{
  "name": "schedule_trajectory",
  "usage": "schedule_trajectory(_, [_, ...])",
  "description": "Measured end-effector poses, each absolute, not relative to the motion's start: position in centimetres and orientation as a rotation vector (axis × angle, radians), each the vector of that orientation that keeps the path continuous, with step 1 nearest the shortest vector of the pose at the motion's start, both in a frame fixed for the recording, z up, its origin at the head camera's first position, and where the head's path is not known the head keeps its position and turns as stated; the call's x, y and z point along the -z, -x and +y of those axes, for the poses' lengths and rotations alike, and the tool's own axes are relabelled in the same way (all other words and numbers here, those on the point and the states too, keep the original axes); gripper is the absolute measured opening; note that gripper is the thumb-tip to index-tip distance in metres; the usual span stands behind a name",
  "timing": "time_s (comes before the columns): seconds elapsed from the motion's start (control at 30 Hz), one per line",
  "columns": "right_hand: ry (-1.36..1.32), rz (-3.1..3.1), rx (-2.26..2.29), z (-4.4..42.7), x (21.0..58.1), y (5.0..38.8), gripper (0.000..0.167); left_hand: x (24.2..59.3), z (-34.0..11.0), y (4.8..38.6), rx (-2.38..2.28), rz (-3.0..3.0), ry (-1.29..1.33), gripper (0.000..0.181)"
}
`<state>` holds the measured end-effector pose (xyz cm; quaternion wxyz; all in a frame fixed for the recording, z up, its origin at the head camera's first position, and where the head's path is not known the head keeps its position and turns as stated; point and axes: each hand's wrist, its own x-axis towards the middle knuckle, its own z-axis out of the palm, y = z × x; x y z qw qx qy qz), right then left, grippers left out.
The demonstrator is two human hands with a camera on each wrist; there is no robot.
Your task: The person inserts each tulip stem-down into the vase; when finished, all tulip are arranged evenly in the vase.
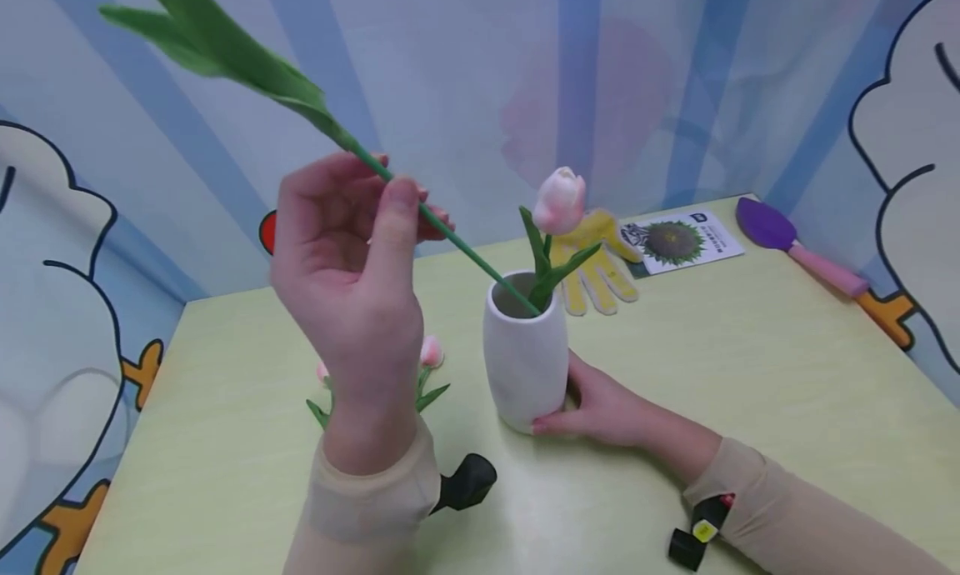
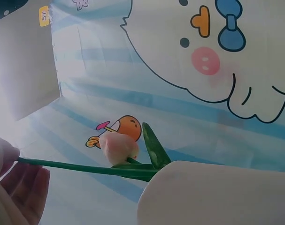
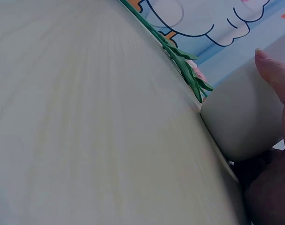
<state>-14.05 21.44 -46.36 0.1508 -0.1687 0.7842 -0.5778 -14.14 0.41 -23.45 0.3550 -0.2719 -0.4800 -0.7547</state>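
My left hand (image 1: 352, 258) pinches the green stem of an artificial tulip (image 1: 467, 250) between thumb and fingers. The stem slants down to the right, its lower end inside the mouth of a white vase (image 1: 525, 367); its leaves rise up left and its bloom is out of frame. Another pink tulip (image 1: 561, 202) stands in the vase. Low on the vase's right side, my right hand (image 1: 600, 404) grips it, thumb in front. In the left wrist view, the stem (image 2: 81, 167) reaches the vase rim (image 2: 154, 187). The right wrist view shows the thumb (image 3: 273, 75) against the vase (image 3: 245, 112).
More pink tulips (image 1: 431, 352) lie on the table behind my left wrist. Toward the back are a yellow glove (image 1: 600, 267), a printed card with a plant picture (image 1: 678, 240) and a purple trowel with a pink handle (image 1: 768, 225). A patterned curtain borders the table.
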Motion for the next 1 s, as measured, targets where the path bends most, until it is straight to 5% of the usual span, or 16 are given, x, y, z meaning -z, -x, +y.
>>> schedule_trajectory(1.0, [0.535, 2.288, 1.646, 21.6, 46.2, 14.1, 0.093, 25.7, 1.0, 14.8, 1.914, -1.506, 0.977, 0.013])
